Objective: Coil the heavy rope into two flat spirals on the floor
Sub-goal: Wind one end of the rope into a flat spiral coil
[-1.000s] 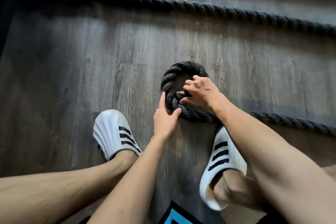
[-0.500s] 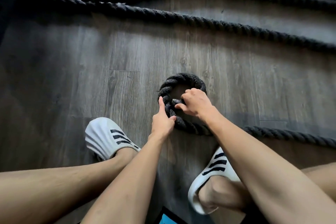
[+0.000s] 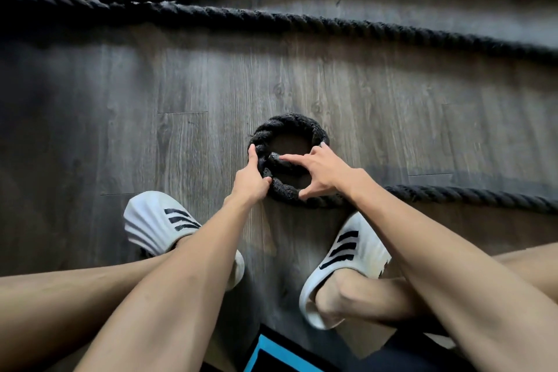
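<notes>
Rope [image 3: 290, 122] curled small on the floor [image 3: 151, 84], held between the fingers of both hands.
Left hand [image 3: 252, 183] fingers wrap its left side; right hand [image 3: 324, 174] fingers are spread wide, one pressing the rope tip [image 3: 273, 157]. Best to keep that tip flat and tucked in while winding.

The left hand [image 3: 252, 183] is gripping the small loop of rope [image 3: 290, 122]; the right hand [image 3: 324, 172] is pressing its end with spread fingers.
</notes>
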